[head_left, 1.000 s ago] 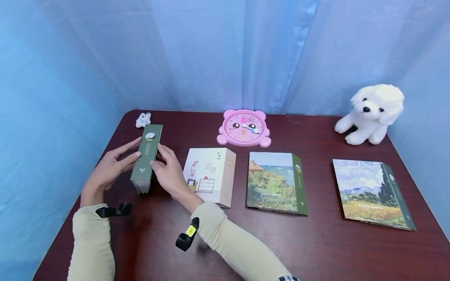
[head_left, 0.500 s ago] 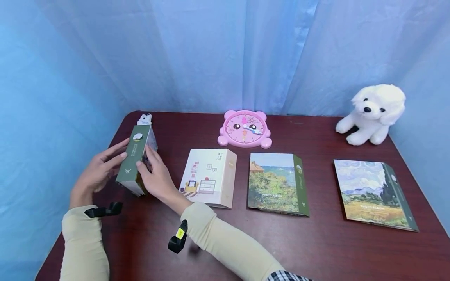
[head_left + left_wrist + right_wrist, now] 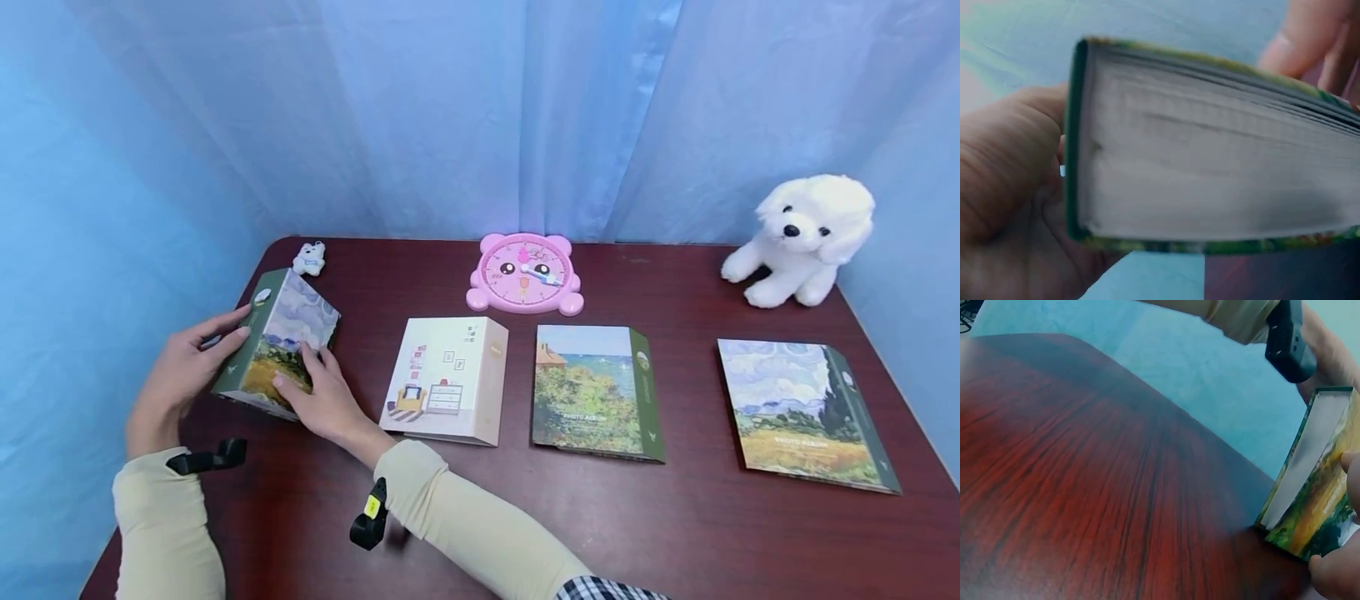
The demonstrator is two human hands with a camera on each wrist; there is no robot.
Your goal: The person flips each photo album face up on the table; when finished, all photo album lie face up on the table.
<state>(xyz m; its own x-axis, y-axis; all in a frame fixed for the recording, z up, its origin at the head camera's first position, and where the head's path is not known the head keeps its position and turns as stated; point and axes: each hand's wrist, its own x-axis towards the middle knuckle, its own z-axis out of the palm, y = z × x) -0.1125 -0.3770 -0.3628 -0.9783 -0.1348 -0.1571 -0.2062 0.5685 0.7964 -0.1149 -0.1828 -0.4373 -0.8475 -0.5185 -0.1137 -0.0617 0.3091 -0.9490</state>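
A thick photo album with a green spine and a painted landscape cover tilts at the left of the table in the head view. My left hand holds it from the spine side, thumb and forefinger against the green spine. In the left wrist view the page block faces the camera; the left palm is behind the spine, its other fingers hidden. My right hand grips the opposite side, thumb on the painted cover and fingers near the outer edge. The right wrist view shows only some right fingertips on the cover.
A white furniture-print album, a seaside album and a cypress album lie on the dark red table. Behind are a pink clock, a white plush dog and a small white bear.
The held album has swung from spine-up to a leftward tilt, and its painted cover has come into sight. Both hands have moved left with it, the right now lying over the cover.
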